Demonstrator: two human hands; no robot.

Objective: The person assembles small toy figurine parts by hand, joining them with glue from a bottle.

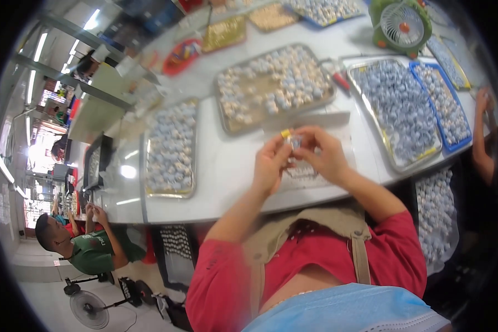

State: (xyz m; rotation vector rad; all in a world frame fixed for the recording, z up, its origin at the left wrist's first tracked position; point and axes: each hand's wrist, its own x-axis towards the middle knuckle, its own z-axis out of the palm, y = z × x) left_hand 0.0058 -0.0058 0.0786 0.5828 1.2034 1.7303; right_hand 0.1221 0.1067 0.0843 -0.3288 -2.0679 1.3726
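My left hand [273, 160] and my right hand [325, 156] meet above the near part of the white table. Fingers of both hands are closed in a pinch around a small grey-blue piece [296, 142], whose exact kind is too small to tell. A bit of yellow [285, 133] shows at the left fingertips; whether it belongs to the piece or sits on a finger cannot be told. Beneath the hands lies a pale flat sheet or board [337, 123]. Just beyond them, a metal tray [222, 113] holds many small grey-blue and cream pieces, with a bare patch in its middle.
To the left stands a narrow metal tray [194, 166] of similar pieces. On the right are a larger metal tray [394, 160], a blue tray [459, 145] and a green fan [402, 27]. A red-handled tool [341, 81] lies between trays. Co-workers sit at both sides.
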